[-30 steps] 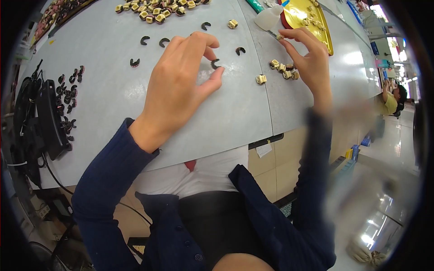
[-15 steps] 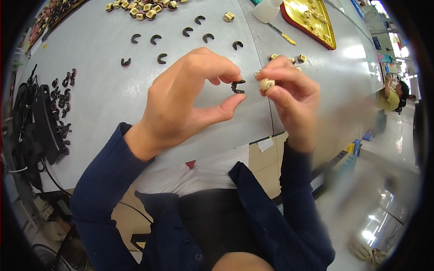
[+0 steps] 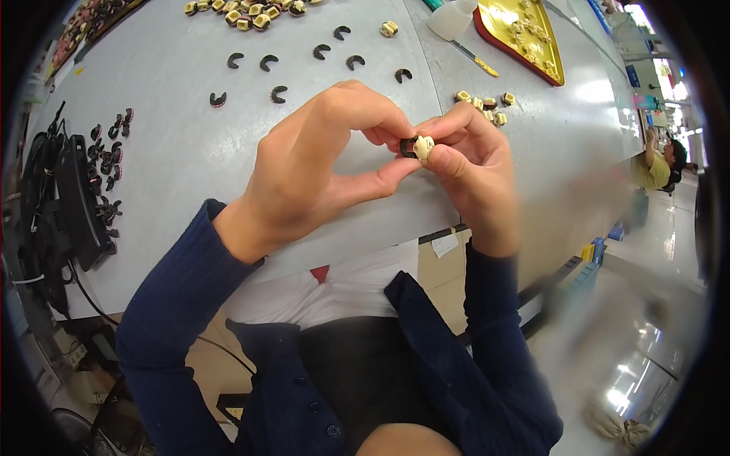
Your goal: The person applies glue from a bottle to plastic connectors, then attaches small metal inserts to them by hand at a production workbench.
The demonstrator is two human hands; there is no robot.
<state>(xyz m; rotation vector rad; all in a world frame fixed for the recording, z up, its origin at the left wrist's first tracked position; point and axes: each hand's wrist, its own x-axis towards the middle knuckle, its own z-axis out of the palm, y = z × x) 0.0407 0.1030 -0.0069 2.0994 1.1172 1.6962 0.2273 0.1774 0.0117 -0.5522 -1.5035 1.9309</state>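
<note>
My left hand (image 3: 319, 163) pinches a small black C-shaped clip (image 3: 408, 146) between thumb and fingers, just above the grey table (image 3: 167, 167). My right hand (image 3: 471, 163) presses a small cream-coloured block (image 3: 423, 146) against that clip, so the two parts meet between my fingertips. Several more black C-shaped clips (image 3: 319, 52) lie spread on the table beyond my hands. A few cream blocks (image 3: 483, 102) sit close behind my right hand.
A yellow tray with a red rim (image 3: 525, 34) holds small parts at the far right. A row of cream blocks (image 3: 243, 11) lies along the far edge. A black device with cables (image 3: 72, 197) and more clips (image 3: 106, 152) sit at the left. Another person (image 3: 658, 163) is far right.
My left hand picked a black clip off the table and my right hand took a cream block; both hands came together in front of me, and the two parts are now pressed together.
</note>
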